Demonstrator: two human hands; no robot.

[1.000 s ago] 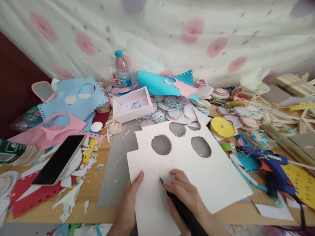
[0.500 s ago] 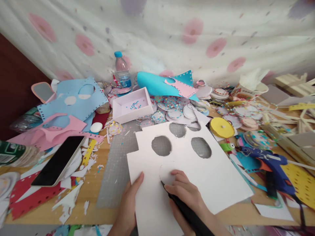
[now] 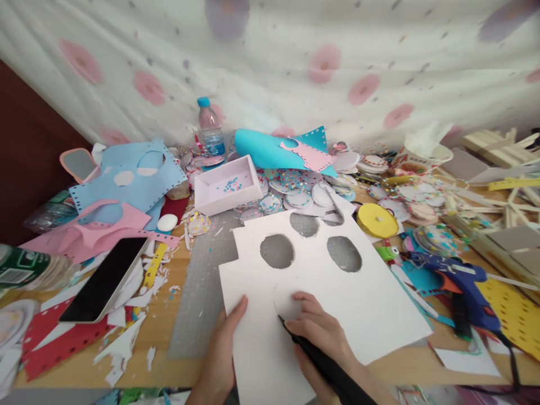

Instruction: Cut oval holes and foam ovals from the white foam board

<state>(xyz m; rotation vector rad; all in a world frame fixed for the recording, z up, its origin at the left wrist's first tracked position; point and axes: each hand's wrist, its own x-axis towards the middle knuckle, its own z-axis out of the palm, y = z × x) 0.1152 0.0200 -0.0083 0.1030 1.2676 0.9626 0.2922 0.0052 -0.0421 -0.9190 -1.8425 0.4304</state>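
A white sheet of card (image 3: 350, 315) with several rough round holes lies partly on a grey cutting mat (image 3: 198, 281). My left hand (image 3: 223, 343) grips its left edge, thumb on top and fingers underneath. In my right hand (image 3: 320, 332) is a black pen-shaped tool (image 3: 324, 365) with a fine dark tip; its fingers are closed around it. The tip touches the card at the lower end of a faint curved line, below the left hole. I cannot tell whether that line is drawn or cut.
A phone (image 3: 105, 278) lies among paper scraps on the left. Behind the card stand a pale box (image 3: 228, 191) with confetti and a bottle (image 3: 211, 132). To the right are a yellow disc (image 3: 377, 220), a blue glue gun (image 3: 459, 275) and wooden sticks (image 3: 502, 146).
The tool's tip has moved slightly down and right, and the curved line is a little longer. My left hand keeps its hold on the card. The view has tilted slightly upward.
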